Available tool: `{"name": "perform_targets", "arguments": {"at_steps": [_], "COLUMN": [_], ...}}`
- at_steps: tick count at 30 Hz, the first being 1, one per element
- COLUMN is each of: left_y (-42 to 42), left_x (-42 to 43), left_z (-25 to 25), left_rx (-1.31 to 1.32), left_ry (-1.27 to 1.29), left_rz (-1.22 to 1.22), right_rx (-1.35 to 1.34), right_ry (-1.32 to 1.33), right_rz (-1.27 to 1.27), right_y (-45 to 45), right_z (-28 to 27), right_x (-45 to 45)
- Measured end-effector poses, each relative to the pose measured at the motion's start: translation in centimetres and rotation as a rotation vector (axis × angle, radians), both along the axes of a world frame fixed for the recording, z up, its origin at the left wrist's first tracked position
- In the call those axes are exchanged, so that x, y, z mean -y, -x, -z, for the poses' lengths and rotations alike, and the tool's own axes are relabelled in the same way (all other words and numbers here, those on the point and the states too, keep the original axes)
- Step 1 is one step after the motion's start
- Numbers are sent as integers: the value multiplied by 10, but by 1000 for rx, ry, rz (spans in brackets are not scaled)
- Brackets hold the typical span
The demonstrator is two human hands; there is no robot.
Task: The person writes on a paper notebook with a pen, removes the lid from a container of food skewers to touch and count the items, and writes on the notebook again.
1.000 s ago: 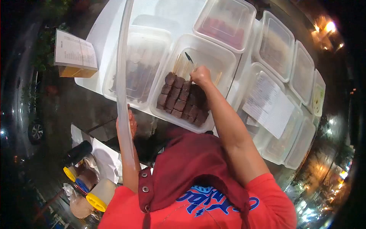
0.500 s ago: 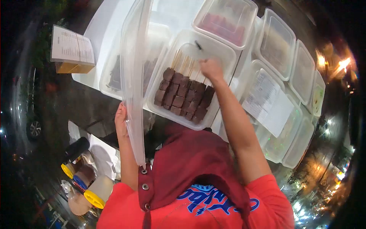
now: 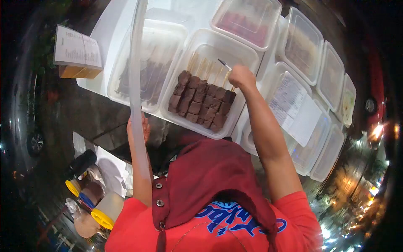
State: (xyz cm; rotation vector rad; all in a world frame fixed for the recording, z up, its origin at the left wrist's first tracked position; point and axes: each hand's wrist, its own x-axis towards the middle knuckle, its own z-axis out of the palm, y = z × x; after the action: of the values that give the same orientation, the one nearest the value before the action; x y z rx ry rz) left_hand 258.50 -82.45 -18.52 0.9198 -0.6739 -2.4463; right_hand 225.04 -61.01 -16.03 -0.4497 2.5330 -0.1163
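Observation:
My left hand (image 3: 142,127) grips a translucent plastic lid (image 3: 136,80), held upright and seen almost edge-on. The lid covers part of that hand. A pen (image 3: 224,64) with a dark tip pokes out of my closed right hand (image 3: 242,78). This hand is over the right side of an uncovered plastic container (image 3: 214,131), close to the bare stick ends. Inside the container, several skewers of dark brown chunks (image 3: 200,101) lie side by side, their sticks pointing away from me. Whether my right fingers also pinch a stick is hidden.
Left of the open container stands a lidded container (image 3: 147,33) with dark contents; another lidded container (image 3: 239,17) holds pink pieces. More lidded boxes (image 3: 303,46) and a written sheet (image 3: 289,105) are at right. Jars with yellow lids (image 3: 102,219) stand low left.
My right hand has shifted slightly right and down with the pen, now more plainly visible. The lid in my left hand has swung left and looks thinner. The whole view has shifted a little.

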Motion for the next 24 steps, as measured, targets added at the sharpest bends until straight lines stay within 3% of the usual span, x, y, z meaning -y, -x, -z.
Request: {"name": "perform_targets", "arguments": {"at_steps": [7, 10, 11, 13, 15, 17, 19, 24], "left_y": [-8, -9, -9, -13, -33, -42, -35, 4], "left_x": [0, 1, 1, 4, 15, 17, 9, -9], "left_z": [-7, -9, -10, -1, 32, 41, 25, -24], "left_rx": [-66, -100, -107, -156, -305, -298, -121, 184], "left_ry": [20, 17, 9, -82, -280, -299, -128, 47], "left_rz": [37, 88, 84, 21, -22, -40, -36, -74], "right_rx": [82, 78, -43, -277, -213, -110, 22, 4], "right_ry": [145, 108, 161, 268, 275, 248, 192, 168], "right_rz": [-37, -127, -87, -7, 63, 74, 31, 72], "right_y": [27, 32, 28, 16, 8, 0, -5, -19], "right_z": [-33, -3, 11, 32, 30, 22, 15, 15], "right_x": [14, 27, 30, 36, 40, 43, 46, 51]}}
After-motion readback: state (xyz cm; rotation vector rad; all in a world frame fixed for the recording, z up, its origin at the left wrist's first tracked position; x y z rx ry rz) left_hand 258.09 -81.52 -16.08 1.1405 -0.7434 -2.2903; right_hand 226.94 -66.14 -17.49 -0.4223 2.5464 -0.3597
